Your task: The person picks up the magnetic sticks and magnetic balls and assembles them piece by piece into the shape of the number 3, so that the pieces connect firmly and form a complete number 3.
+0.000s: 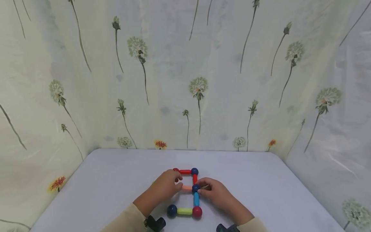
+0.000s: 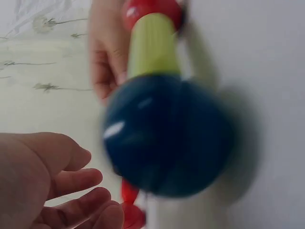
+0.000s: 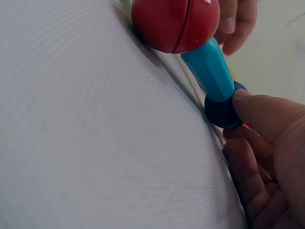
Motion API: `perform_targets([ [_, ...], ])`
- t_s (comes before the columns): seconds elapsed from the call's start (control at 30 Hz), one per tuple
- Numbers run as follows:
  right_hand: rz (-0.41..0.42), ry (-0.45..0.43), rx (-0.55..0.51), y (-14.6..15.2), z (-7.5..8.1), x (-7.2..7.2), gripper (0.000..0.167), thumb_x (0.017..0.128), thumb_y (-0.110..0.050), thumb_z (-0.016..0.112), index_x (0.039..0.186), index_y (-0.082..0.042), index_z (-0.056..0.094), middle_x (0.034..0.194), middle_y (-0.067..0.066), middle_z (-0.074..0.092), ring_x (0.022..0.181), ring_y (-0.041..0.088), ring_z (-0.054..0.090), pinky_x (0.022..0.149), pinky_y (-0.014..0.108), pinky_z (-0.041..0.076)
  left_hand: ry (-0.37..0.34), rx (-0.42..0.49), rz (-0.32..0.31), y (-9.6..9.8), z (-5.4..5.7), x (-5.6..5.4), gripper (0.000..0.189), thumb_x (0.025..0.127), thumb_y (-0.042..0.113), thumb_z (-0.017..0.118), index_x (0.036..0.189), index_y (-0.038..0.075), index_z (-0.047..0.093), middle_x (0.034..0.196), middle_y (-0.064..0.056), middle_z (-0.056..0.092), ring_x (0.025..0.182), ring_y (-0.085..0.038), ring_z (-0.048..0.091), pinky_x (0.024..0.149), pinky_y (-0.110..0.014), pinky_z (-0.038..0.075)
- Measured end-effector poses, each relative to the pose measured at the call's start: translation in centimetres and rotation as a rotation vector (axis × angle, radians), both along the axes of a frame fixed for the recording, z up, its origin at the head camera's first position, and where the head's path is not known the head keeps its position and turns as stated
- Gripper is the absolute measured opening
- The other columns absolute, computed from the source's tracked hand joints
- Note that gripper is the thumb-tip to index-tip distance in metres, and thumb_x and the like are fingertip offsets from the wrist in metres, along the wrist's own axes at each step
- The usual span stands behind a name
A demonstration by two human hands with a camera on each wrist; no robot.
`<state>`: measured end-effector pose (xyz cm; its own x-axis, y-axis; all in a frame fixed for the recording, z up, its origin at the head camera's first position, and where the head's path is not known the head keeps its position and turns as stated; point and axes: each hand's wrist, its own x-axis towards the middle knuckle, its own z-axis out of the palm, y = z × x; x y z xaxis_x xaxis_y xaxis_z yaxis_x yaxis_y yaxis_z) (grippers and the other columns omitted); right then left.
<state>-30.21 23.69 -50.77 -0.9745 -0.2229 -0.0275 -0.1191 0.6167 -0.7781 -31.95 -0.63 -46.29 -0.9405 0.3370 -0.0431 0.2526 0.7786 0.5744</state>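
Observation:
A figure of magnetic rods and balls lies on the table. My right hand (image 1: 216, 194) pinches the dark blue ball (image 3: 220, 110) at its middle right, thumb on one side and fingertips on the other. From that ball a light blue rod (image 3: 209, 71) runs to a red ball (image 3: 176, 21), and a red rod (image 1: 195, 179) leads away to another blue ball (image 1: 195, 171). My left hand (image 1: 166, 186), fingers loosely bent and nothing between them, hovers over the figure's left side beside a salmon rod (image 1: 186, 188), hiding that rod's left end.
Nearest me, a yellow-green rod (image 1: 184, 211) joins a dark blue ball (image 1: 172, 211) to the red ball. At the far side, a red rod (image 1: 185, 172) links to a red ball (image 1: 175, 169). Dandelion-print cloth (image 1: 171, 80) hangs around the white table (image 1: 246, 167).

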Motion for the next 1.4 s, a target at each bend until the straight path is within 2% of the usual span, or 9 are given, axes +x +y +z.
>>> perform_targets([
  [0.07, 0.000, 0.003, 0.004, 0.0, 0.3, 0.1, 0.028, 0.095, -0.030, 0.079, 0.122, -0.025, 0.072, 0.115, -0.006, 0.073, 0.102, 0.016, 0.066, 0.093, 0.044, 0.058, 0.037, -0.004, 0.011, -0.5, 0.6, 0.0, 0.023, 0.095, 0.029, 0.077, 0.113, 0.016, 0.074, 0.099, 0.002, 0.063, 0.093, -0.016, 0.058, 0.082, -0.037, 0.060],
  [0.17, -0.003, 0.001, 0.005, 0.0, 0.4, 0.1, 0.028, 0.095, -0.029, 0.079, 0.122, -0.025, 0.072, 0.115, -0.006, 0.073, 0.102, 0.016, 0.066, 0.093, 0.044, 0.058, 0.056, 0.014, 0.022, -1.3, 1.2, 0.1, 0.021, 0.096, 0.028, 0.075, 0.113, 0.016, 0.075, 0.101, 0.002, 0.064, 0.095, -0.017, 0.059, 0.085, -0.039, 0.060],
  [0.3, 0.005, -0.017, -0.022, -0.1, 0.2, 0.2, 0.028, 0.095, -0.029, 0.078, 0.122, -0.027, 0.072, 0.118, -0.006, 0.072, 0.104, 0.017, 0.065, 0.095, 0.045, 0.057, 0.073, 0.012, 0.020, -2.2, 1.2, 0.3, 0.020, 0.096, 0.027, 0.076, 0.112, 0.016, 0.075, 0.102, 0.000, 0.065, 0.096, -0.017, 0.060, 0.086, -0.040, 0.060],
  [0.4, 0.005, -0.017, -0.028, -0.2, 0.2, 0.2, 0.028, 0.095, -0.029, 0.078, 0.122, -0.027, 0.072, 0.118, -0.006, 0.072, 0.104, 0.017, 0.064, 0.095, 0.045, 0.057, 0.113, -0.017, 0.012, -3.1, 1.0, 0.4, 0.021, 0.095, 0.027, 0.076, 0.113, 0.016, 0.075, 0.100, 0.000, 0.064, 0.092, -0.016, 0.059, 0.083, -0.038, 0.059],
  [0.57, -0.010, -0.009, -0.016, -0.4, 0.1, 0.1, 0.027, 0.095, -0.026, 0.079, 0.120, -0.025, 0.072, 0.114, -0.006, 0.072, 0.099, 0.017, 0.064, 0.089, 0.041, 0.058, 0.156, -0.035, 0.051, -5.3, 0.8, 0.2, 0.023, 0.095, 0.027, 0.077, 0.115, 0.016, 0.075, 0.102, -0.002, 0.065, 0.094, -0.017, 0.060, 0.082, -0.037, 0.059],
  [0.73, -0.015, -0.015, -0.015, -0.4, 0.1, 0.1, 0.026, 0.095, -0.024, 0.078, 0.120, -0.025, 0.072, 0.115, -0.006, 0.072, 0.099, 0.017, 0.065, 0.090, 0.040, 0.058, 0.101, 0.013, 0.062, -7.8, 0.5, -0.4, 0.028, 0.094, 0.026, 0.078, 0.119, 0.016, 0.072, 0.110, -0.004, 0.063, 0.097, -0.019, 0.059, 0.085, -0.040, 0.058],
  [0.97, 0.000, -0.015, -0.025, -0.2, -0.1, 0.2, 0.028, 0.096, -0.028, 0.077, 0.123, -0.027, 0.071, 0.121, -0.006, 0.072, 0.106, 0.017, 0.066, 0.096, 0.046, 0.057, 0.021, 0.107, -0.019, -10.2, -0.5, -1.1, 0.037, 0.089, 0.023, 0.083, 0.123, 0.016, 0.070, 0.118, -0.006, 0.062, 0.096, -0.018, 0.060, 0.080, -0.038, 0.054],
  [1.17, 0.018, -0.016, -0.048, 0.0, -0.3, 0.2, 0.030, 0.095, -0.030, 0.078, 0.124, -0.027, 0.071, 0.123, -0.006, 0.071, 0.108, 0.018, 0.066, 0.096, 0.045, 0.058, -0.045, 0.115, -0.047, -10.6, -1.2, -1.5, 0.044, 0.087, 0.025, 0.086, 0.127, 0.019, 0.068, 0.122, -0.005, 0.061, 0.095, -0.018, 0.062, 0.081, -0.037, 0.057],
  [1.4, 0.023, -0.010, -0.038, 0.0, -0.4, 0.1, 0.026, 0.096, -0.031, 0.076, 0.122, -0.030, 0.072, 0.120, -0.008, 0.071, 0.109, 0.018, 0.065, 0.096, 0.046, 0.057, -0.047, 0.112, -0.056, -10.4, -1.9, -1.5, 0.040, 0.087, 0.020, 0.086, 0.124, 0.017, 0.069, 0.116, -0.003, 0.064, 0.093, -0.017, 0.063, 0.081, -0.037, 0.058],
])
